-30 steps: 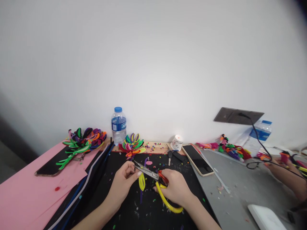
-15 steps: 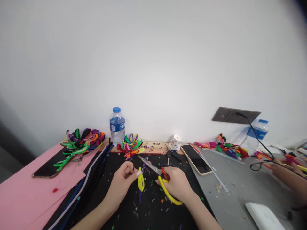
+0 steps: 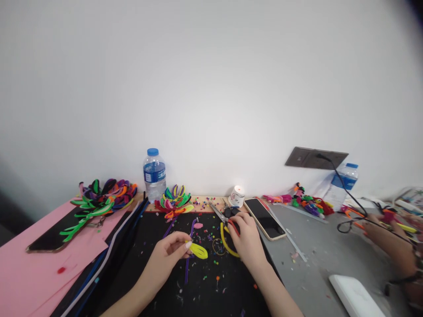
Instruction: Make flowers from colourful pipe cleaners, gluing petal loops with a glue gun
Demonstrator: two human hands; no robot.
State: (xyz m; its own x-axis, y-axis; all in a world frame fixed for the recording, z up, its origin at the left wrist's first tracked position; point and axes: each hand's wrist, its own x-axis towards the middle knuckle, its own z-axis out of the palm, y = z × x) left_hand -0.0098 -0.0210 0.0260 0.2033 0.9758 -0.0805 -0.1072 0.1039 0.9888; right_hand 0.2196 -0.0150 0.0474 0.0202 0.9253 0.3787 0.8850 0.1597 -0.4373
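My left hand (image 3: 167, 255) pinches a folded yellow pipe cleaner loop (image 3: 198, 250) just above the black mat (image 3: 198, 286). My right hand (image 3: 247, 237) rests on the mat farther back, its fingers closed on the red handles of a pair of scissors (image 3: 222, 215) whose blades point back and to the left. A longer curved yellow pipe cleaner (image 3: 226, 243) lies under that hand. A purple pipe cleaner (image 3: 189, 246) lies on the mat below the loop.
Finished pipe cleaner flowers (image 3: 175, 200) and a water bottle (image 3: 153, 174) stand at the wall. A phone (image 3: 264, 212), keys and a tape roll (image 3: 236, 196) lie right of the scissors. Pink paper (image 3: 29, 273) with another phone lies left. Another person's hands (image 3: 390, 237) work at right.
My right hand has carried the scissors back and right, down to the mat near the phone. My left hand has lowered the yellow loop and turned it sideways.
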